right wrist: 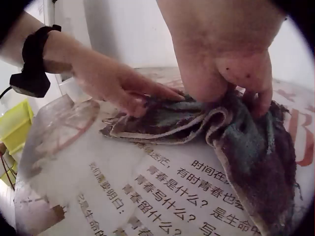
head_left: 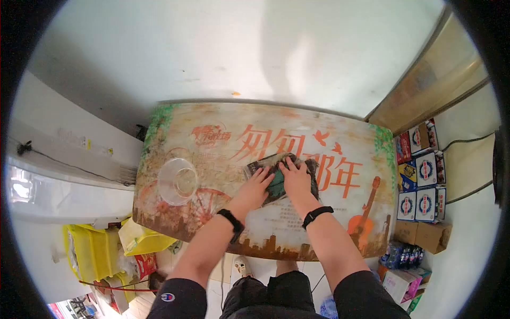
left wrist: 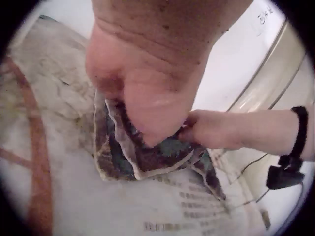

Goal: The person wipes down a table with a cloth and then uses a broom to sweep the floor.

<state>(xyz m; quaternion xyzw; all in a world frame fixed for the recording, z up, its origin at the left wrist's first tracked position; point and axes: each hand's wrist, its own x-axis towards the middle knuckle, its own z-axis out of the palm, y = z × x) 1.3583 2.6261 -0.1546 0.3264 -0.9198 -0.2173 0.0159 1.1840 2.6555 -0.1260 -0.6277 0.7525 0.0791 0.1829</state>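
A dark, patterned cloth with green patches and pale edges [head_left: 277, 187] [left wrist: 162, 160] [right wrist: 256, 157] lies folded and rumpled on the printed table [head_left: 265, 223]. My left hand [head_left: 252, 192] [left wrist: 152, 98] [right wrist: 110, 81] rests on its left part, fingers fairly straight and pointing away from me. Against the upper right part of the cloth is my right hand [head_left: 298, 183] [left wrist: 211, 129] [right wrist: 231, 64]; its fingers bend down and grip the fabric, which bunches into a fold beside them in the right wrist view. The undersides of both palms are partly hidden.
A clear round plastic container [head_left: 178, 182] stands on the left side of the table. A pale wall [head_left: 223, 53] rises behind the far edge. Boxed packs [head_left: 426, 170] are stacked to the right, and yellow bags [head_left: 93, 252] lie below the table's left side.
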